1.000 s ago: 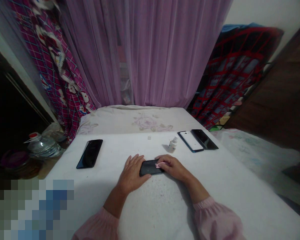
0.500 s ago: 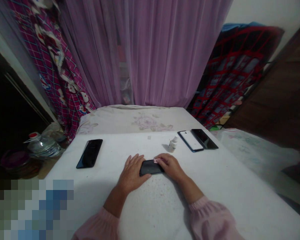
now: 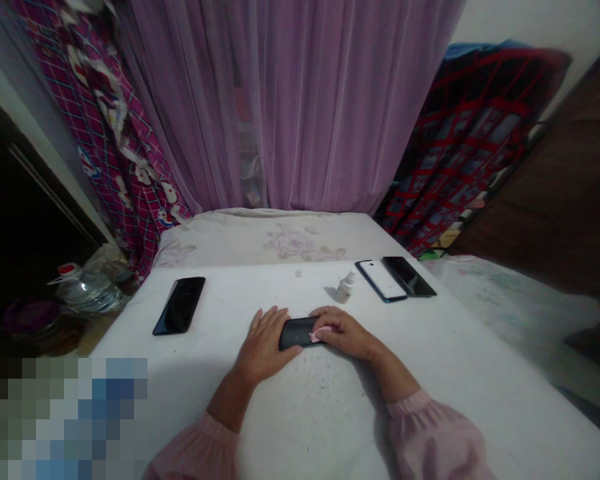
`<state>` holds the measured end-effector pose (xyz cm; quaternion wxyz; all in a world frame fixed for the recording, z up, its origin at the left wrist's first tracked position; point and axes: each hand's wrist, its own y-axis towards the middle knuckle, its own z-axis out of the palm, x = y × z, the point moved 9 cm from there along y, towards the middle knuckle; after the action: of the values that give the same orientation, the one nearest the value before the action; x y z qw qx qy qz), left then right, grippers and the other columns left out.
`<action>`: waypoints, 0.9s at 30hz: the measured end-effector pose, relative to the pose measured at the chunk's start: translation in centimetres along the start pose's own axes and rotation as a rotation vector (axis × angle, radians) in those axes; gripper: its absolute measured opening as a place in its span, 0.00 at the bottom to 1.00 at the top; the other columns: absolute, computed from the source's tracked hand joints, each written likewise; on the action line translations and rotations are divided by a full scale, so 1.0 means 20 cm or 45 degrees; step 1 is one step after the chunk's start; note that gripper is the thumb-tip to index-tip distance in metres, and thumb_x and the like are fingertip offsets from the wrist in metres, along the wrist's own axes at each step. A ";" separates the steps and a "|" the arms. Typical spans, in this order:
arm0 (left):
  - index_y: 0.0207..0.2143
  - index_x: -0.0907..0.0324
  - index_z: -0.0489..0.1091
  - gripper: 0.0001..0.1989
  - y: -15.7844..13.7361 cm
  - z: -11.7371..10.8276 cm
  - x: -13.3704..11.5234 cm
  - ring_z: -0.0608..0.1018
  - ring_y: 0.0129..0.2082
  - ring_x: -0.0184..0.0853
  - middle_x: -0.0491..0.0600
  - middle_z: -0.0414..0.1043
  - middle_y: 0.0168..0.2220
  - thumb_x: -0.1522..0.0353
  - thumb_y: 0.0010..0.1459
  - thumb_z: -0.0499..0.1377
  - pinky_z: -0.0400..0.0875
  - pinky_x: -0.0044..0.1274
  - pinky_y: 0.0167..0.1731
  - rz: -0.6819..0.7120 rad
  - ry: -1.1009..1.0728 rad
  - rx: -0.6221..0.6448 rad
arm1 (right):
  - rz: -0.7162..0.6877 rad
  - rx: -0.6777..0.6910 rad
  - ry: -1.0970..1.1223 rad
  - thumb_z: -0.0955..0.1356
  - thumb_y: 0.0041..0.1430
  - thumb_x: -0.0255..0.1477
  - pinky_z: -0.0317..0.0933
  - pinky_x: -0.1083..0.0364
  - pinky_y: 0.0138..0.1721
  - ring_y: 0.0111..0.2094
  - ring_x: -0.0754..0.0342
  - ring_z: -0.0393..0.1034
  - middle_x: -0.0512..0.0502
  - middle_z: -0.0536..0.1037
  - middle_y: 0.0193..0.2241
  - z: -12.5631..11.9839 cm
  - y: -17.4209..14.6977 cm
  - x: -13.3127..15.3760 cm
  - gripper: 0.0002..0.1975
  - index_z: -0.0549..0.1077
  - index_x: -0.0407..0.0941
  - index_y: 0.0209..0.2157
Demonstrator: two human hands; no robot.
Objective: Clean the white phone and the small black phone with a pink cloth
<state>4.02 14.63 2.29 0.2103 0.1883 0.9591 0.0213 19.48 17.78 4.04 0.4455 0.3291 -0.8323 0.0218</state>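
Observation:
A dark smartphone (image 3: 298, 331) lies flat on the white-covered table in front of me, its long side running left to right. My left hand (image 3: 261, 345) grips its left end, thumb along the near edge and fingers at the far side. Pinched in the fingers of my right hand (image 3: 349, 335) is a small pink cloth (image 3: 321, 333), pressed against the right part of the phone. That hand hides the phone's right end. Just beyond it stands a small white spray bottle (image 3: 345, 288).
Another dark phone (image 3: 181, 305) lies at the left. Toward the back right are a white-backed phone (image 3: 381, 279) and a black phone (image 3: 411, 276) side by side. A tiny pale square (image 3: 299, 274) rests near the table's middle. A water jug (image 3: 87, 290) stands beyond the left edge.
My right hand has moved the pink cloth from the phone's far edge toward its near edge. The left hand and the phone stay in place.

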 end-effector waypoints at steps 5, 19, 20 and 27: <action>0.58 0.57 0.62 0.29 0.00 0.00 0.00 0.58 0.67 0.47 0.54 0.61 0.64 0.58 0.56 0.63 0.44 0.45 0.66 -0.009 -0.017 0.012 | 0.003 -0.078 -0.061 0.68 0.59 0.32 0.63 0.51 0.47 0.43 0.50 0.72 0.44 0.80 0.38 0.00 0.02 0.01 0.07 0.79 0.47 0.31; 0.58 0.55 0.62 0.30 0.00 0.01 0.02 0.58 0.67 0.46 0.54 0.62 0.64 0.56 0.56 0.62 0.43 0.45 0.66 0.018 -0.039 -0.011 | 0.289 -0.345 -0.400 0.66 0.62 0.29 0.62 0.53 0.42 0.38 0.50 0.74 0.48 0.82 0.34 0.01 0.05 -0.01 0.08 0.79 0.48 0.33; 0.59 0.55 0.62 0.31 0.01 0.01 0.03 0.58 0.67 0.46 0.54 0.62 0.64 0.56 0.56 0.62 0.44 0.44 0.66 0.026 -0.048 0.009 | 0.285 -0.343 -0.402 0.66 0.62 0.29 0.62 0.53 0.42 0.38 0.50 0.74 0.48 0.82 0.34 0.01 0.05 -0.01 0.08 0.79 0.48 0.33; 0.58 0.58 0.63 0.31 0.02 0.01 0.07 0.59 0.66 0.48 0.58 0.60 0.65 0.57 0.54 0.64 0.46 0.44 0.66 0.047 -0.069 0.063 | 0.248 -0.354 -0.432 0.66 0.62 0.29 0.61 0.53 0.41 0.37 0.50 0.74 0.48 0.82 0.34 0.01 0.04 -0.01 0.08 0.78 0.48 0.34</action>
<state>2.97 15.50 1.54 0.2312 0.2116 0.9496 -0.0035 18.95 18.51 4.00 0.3361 0.1817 -0.9181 -0.1059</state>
